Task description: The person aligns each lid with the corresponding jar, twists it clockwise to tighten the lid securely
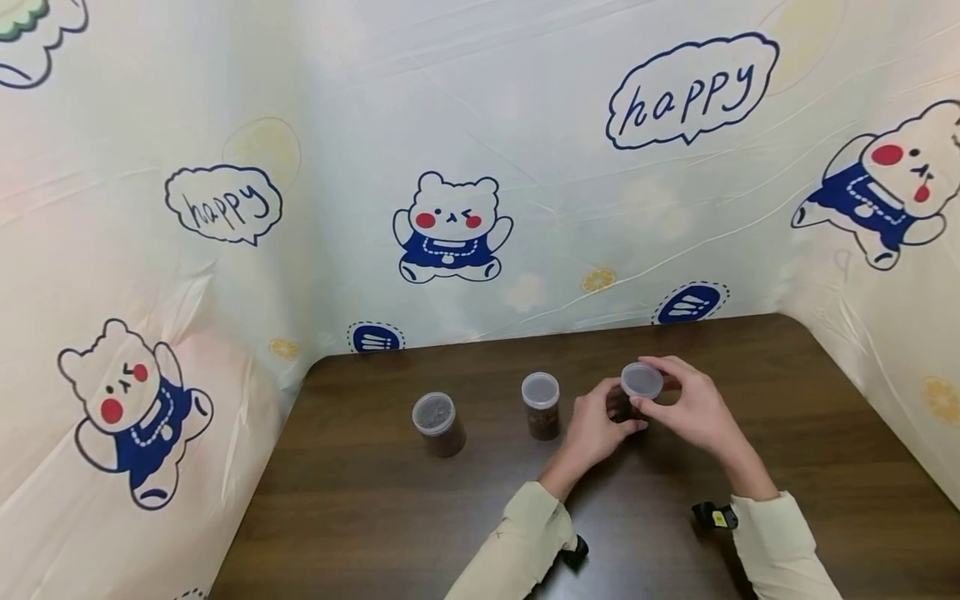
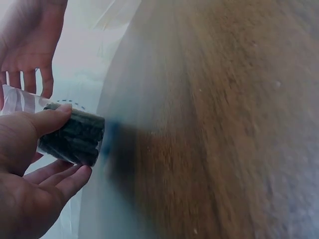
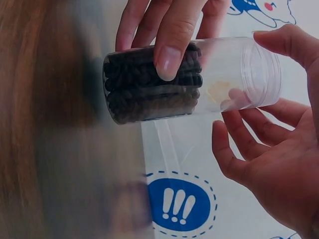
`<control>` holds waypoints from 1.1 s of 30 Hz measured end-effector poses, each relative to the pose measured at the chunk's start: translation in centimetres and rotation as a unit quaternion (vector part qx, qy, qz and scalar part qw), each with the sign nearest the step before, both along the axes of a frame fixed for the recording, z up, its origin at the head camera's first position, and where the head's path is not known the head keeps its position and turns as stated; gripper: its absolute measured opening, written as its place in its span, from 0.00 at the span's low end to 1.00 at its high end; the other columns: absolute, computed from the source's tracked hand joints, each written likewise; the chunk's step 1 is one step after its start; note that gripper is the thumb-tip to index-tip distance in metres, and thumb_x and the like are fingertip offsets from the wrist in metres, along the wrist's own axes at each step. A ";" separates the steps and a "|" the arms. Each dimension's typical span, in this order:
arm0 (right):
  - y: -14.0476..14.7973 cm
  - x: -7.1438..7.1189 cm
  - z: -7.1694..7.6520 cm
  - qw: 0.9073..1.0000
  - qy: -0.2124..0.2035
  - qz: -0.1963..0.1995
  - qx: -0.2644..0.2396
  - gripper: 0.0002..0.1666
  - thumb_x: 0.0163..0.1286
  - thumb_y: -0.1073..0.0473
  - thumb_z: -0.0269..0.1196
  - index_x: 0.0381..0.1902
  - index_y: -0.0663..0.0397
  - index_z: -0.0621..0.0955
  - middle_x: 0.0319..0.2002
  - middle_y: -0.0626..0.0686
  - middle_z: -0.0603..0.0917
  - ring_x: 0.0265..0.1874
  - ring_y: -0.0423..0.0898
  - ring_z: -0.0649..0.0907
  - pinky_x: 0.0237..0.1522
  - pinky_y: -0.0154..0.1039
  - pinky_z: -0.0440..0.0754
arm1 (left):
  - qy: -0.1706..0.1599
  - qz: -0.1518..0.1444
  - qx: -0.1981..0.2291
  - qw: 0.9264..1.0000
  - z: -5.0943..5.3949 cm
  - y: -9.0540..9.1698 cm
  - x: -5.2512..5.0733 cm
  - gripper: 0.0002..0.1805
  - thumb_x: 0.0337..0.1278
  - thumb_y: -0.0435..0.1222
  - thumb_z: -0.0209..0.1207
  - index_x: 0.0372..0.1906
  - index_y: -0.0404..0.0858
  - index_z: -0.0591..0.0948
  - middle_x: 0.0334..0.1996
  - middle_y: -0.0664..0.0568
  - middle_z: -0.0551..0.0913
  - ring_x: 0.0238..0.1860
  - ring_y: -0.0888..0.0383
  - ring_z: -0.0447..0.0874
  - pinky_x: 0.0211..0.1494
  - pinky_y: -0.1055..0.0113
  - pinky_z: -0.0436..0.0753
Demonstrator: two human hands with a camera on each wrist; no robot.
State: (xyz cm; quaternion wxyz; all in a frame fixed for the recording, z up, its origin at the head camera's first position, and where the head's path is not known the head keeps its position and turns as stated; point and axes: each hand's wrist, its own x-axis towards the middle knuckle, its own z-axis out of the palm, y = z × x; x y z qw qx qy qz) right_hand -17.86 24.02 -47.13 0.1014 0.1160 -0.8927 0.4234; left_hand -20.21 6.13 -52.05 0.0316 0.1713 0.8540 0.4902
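Low over the right half of the table, a clear plastic jar (image 3: 219, 74) with a translucent lid (image 1: 641, 380) is held between both hands. Black bean-like pieces (image 3: 134, 84) fill its lower part. My left hand (image 1: 592, 425) grips the jar's body, thumb on one side and fingers on the other, as the left wrist view also shows. At the lid end, my right hand (image 1: 693, 408) pinches the rim with thumb and fingers on opposite sides. The jar is slightly tilted in the head view. Whether its base touches the table cannot be told.
Two more lidded clear jars stand left of the hands: a middle jar (image 1: 542, 408) with brown contents and a left jar (image 1: 441, 427) filled with dark contents. The brown wooden table (image 1: 360, 517) meets a printed curtain (image 1: 337, 167) at its back and sides.
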 end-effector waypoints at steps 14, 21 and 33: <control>0.8 -0.4 -0.6 1.000 -0.009 -0.002 0.001 0.35 0.65 0.58 0.77 0.67 0.62 0.79 0.56 0.62 0.86 0.51 0.58 0.86 0.49 0.33 0.85 | -0.006 -0.004 -0.019 1.000 -0.6 1.0 -0.6 0.32 0.53 0.39 0.79 0.65 0.49 0.81 0.55 0.53 0.91 0.54 0.68 0.88 0.54 0.78 0.85; 1.0 -0.6 -0.6 0.999 -0.038 -0.002 0.001 0.36 0.67 0.57 0.75 0.70 0.61 0.76 0.58 0.65 0.84 0.51 0.63 0.87 0.46 0.39 0.87 | -0.003 -0.007 -0.025 1.000 -0.8 1.0 -0.8 0.32 0.54 0.40 0.79 0.65 0.48 0.81 0.55 0.53 0.91 0.53 0.69 0.88 0.53 0.80 0.84; 1.0 -0.4 -0.7 0.998 -0.060 -0.008 -0.006 0.39 0.69 0.52 0.74 0.72 0.60 0.74 0.63 0.68 0.81 0.54 0.66 0.86 0.43 0.33 0.85 | -0.007 -0.011 -0.032 0.999 -0.8 0.9 -1.1 0.32 0.55 0.41 0.78 0.65 0.49 0.81 0.56 0.54 0.90 0.54 0.69 0.87 0.53 0.80 0.84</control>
